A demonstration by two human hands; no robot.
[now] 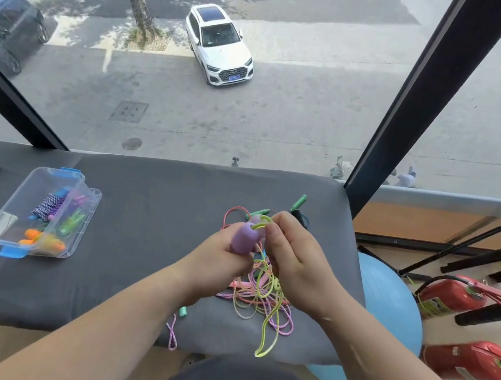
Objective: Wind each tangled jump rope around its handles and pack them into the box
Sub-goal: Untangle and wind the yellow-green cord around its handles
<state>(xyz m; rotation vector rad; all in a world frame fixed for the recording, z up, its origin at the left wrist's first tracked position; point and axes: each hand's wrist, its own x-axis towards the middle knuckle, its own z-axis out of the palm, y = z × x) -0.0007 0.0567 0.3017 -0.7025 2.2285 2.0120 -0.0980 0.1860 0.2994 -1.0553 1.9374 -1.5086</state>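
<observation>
Forearms (pixel 104 329) reach over the mat (pixel 146 225). Left hand (pixel 220 258) grips purple handles (pixel 246 235), their lower ends hidden in my fist. Right hand (pixel 292 253) pinches the yellow rope (pixel 263 330) atop them. Box (pixel 86 222) sits far left.

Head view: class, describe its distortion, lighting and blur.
Head view: wide-angle lens splays the dark window posts; even daylight, dappled tree shadow on the street; right forearm motion-blurred; rounded purple plastic handle and thin yellow-green cord sharp.

Purple handles (pixel 245 239) trail yellow rope (pixel 267 324) over the tangle (pixel 247 296); box (pixel 38 176) half-full.
</observation>
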